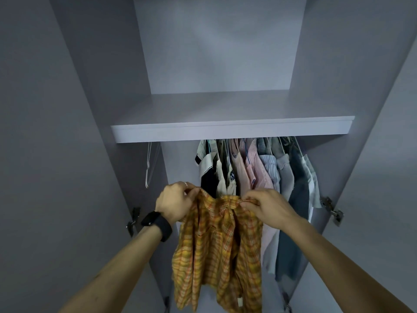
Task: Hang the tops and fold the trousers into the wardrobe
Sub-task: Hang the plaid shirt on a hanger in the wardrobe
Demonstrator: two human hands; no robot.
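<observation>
Left hand (173,202) and right hand (268,206) pinching plaid shirt (218,249) under grey wardrobe shelf (232,132)

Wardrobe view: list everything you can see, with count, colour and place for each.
wardrobe: one, pale grey, fills the view
shelf: one, pale grey, across the middle
hanging clothes: packed row, count unclear, pink, white, blue, grey, dark, under the shelf, centre to right
empty hanger: at least one, white, under the shelf, far left
hinges: two clear, metal, one each side
plaid shirt: one, yellow-orange, held up before the hanging clothes
watch: one, black, left wrist
left hand: pinches the shirt's top edge
right hand: pinches the shirt's top edge
</observation>
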